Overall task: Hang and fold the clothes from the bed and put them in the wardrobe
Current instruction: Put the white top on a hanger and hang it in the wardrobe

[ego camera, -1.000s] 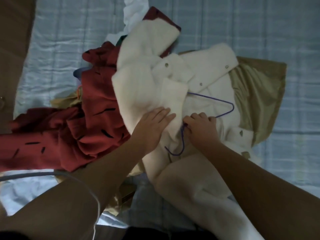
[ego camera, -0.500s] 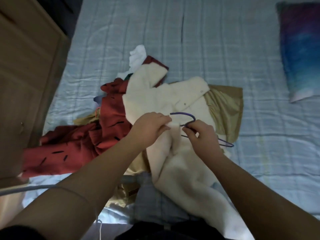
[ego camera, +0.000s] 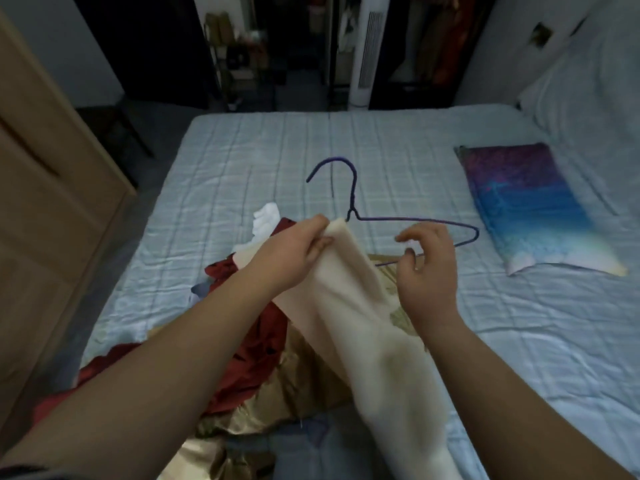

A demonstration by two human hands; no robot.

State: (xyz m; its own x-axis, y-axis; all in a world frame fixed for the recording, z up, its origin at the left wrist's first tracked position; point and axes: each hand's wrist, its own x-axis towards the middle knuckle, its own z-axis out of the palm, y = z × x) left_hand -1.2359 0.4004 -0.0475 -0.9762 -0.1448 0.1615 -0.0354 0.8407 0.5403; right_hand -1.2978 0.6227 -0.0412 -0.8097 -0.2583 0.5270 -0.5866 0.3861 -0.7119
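Hanger point(ego camera: 354, 188) lifted above bed point(ego camera: 277, 150), left grip point(ego camera: 294, 251) pinching cream coat point(ego camera: 363, 323), right grip point(ego camera: 429, 271) pinching its wire

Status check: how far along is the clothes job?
Early. Done: nothing visibly hung or folded. In hand: left hand pinches the cream fleece garment at its top edge, right hand holds the purple wire hanger beside it. Left: red garment, gold garment and white cloth lie piled on the bed.

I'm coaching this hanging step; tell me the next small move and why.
Probably draw the cream fleece garment over the purple wire hanger, whose right end is bare: left hand pinches the fabric by the hook, right hand holds the lower bar.
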